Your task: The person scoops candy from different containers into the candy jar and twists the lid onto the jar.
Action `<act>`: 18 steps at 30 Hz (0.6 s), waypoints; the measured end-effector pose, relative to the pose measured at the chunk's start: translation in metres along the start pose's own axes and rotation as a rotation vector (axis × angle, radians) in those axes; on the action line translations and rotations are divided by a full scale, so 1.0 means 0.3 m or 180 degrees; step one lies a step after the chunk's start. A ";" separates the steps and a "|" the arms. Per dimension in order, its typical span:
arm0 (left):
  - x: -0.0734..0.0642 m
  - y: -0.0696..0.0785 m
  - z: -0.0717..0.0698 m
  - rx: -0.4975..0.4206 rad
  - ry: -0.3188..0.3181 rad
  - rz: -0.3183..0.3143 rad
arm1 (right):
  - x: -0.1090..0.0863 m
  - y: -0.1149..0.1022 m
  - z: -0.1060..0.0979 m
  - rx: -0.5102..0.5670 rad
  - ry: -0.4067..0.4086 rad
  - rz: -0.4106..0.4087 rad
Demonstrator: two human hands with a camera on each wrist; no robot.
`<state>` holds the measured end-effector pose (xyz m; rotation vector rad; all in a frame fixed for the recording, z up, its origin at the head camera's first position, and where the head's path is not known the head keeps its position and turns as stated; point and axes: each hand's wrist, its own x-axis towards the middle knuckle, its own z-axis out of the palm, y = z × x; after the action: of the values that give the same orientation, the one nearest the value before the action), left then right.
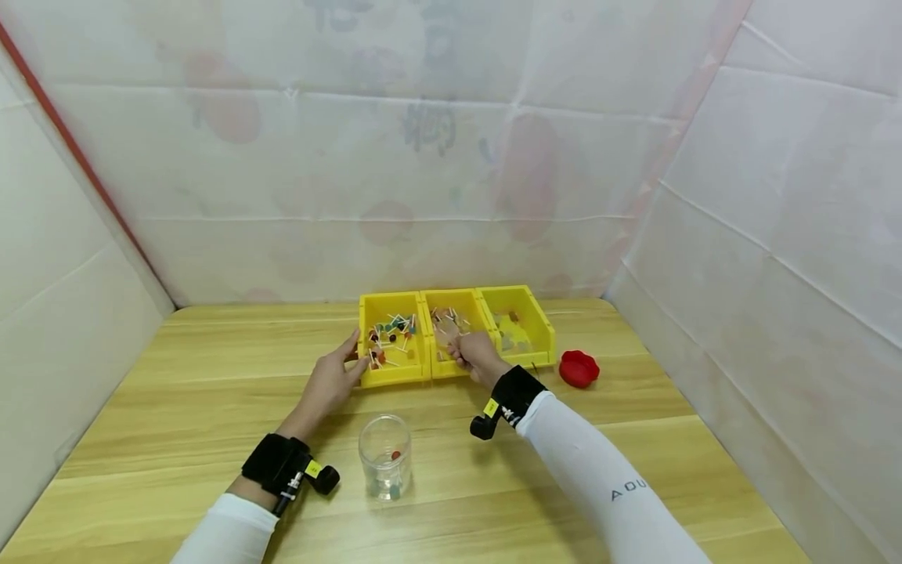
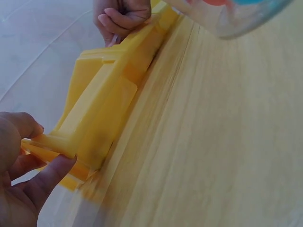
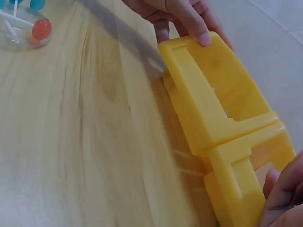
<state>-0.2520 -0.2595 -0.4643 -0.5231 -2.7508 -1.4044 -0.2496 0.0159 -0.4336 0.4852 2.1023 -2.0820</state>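
Note:
Three yellow bins stand joined in a row. My left hand (image 1: 334,376) grips the outer edge of the left bin (image 1: 395,379), which holds small lollipops (image 1: 391,338) with white sticks. Over the front of the middle bin (image 1: 454,293) is my right hand (image 1: 481,354), its fingers curled. A pale, see-through thing (image 1: 445,330), perhaps a spoon, reaches from those fingers in among the lollipops; its handle is hidden. The right bin (image 1: 541,325) has a few pale and orange pieces at its bottom.
A clear cup (image 1: 384,462) with a few red and teal lollipops stands in front of the bins, between the forearms. A red scalloped dish (image 1: 579,369) lies right of the bins. Sheeted walls (image 1: 451,180) close off the table's back and sides.

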 end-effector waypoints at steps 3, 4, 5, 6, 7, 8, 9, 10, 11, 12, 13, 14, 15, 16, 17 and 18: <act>0.006 -0.009 -0.002 0.0032 0.0008 0.0012 | 0.005 0.009 0.010 0.0080 0.0013 -0.0058; 0.008 -0.011 -0.002 0.0040 0.0010 0.0020 | 0.006 0.010 0.012 0.0127 0.0016 -0.0062; 0.010 -0.013 -0.002 0.0025 0.0000 0.0012 | 0.007 0.012 0.015 0.0171 0.0012 -0.0062; 0.011 -0.014 -0.003 0.0024 -0.0002 0.0012 | 0.009 0.013 0.016 0.0215 0.0003 -0.0053; 0.012 -0.016 -0.003 0.0026 -0.0003 0.0012 | 0.010 0.013 0.018 0.0256 -0.0008 -0.0050; 0.014 -0.017 -0.003 0.0027 -0.0003 0.0011 | 0.011 0.014 0.019 0.0296 -0.0021 -0.0040; 0.015 -0.017 -0.003 0.0023 -0.0003 0.0007 | 0.012 0.014 0.018 0.0328 -0.0040 -0.0029; 0.015 -0.018 -0.003 0.0022 0.0000 -0.0005 | 0.012 0.014 0.018 0.0347 -0.0059 -0.0028; 0.017 -0.018 -0.003 0.0030 -0.0001 -0.0008 | 0.014 0.015 0.018 0.0363 -0.0072 -0.0029; 0.017 -0.018 -0.004 0.0044 0.0001 -0.0009 | 0.014 0.016 0.018 0.0380 -0.0085 -0.0032; 0.019 -0.019 -0.005 0.0061 0.0002 -0.0006 | 0.014 0.016 0.018 0.0388 -0.0086 -0.0040; 0.019 -0.019 -0.005 0.0064 0.0005 -0.0017 | 0.014 0.017 0.019 0.0409 -0.0085 -0.0046; 0.020 -0.019 -0.006 0.0069 0.0007 -0.0021 | 0.015 0.017 0.020 0.0431 -0.0077 -0.0058; 0.021 -0.019 -0.006 0.0076 0.0012 -0.0022 | 0.015 0.018 0.021 0.0452 -0.0070 -0.0076; 0.022 -0.019 -0.007 0.0078 0.0008 -0.0018 | 0.015 0.019 0.022 0.0476 -0.0062 -0.0087; 0.022 -0.019 -0.007 0.0069 0.0008 -0.0020 | 0.015 0.018 0.022 0.0497 -0.0059 -0.0104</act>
<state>-0.2603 -0.2621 -0.4666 -0.5121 -2.7649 -1.3737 -0.2529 0.0098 -0.4405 0.4517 1.9598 -2.2713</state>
